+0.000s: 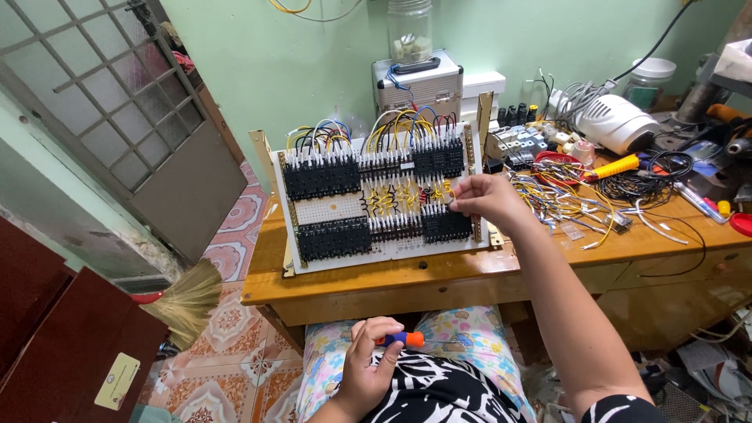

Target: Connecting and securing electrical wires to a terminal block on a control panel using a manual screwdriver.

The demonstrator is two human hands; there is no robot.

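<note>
One wiring panel (pixel 376 200) — right hand (pixel 487 197) pinches its yellow wire (pixel 447 190), left hand (pixel 366 362) grips one screwdriver (pixel 401 339).

Metal case (pixel 417 84) with jar (pixel 410 30) on top at desk (pixel 439 276) back edge. White appliance (pixel 619 123), loose wires (pixel 564 200) toward right end. Broom (pixel 184 301) on floor, left.

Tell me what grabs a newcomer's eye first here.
A white panel packed with black terminal blocks and yellow, blue and white wires stands propped on the wooden table, at centre. The right hand pinches at the wiring on its right side. The left hand holds an orange-and-blue screwdriver in the lap.
</note>
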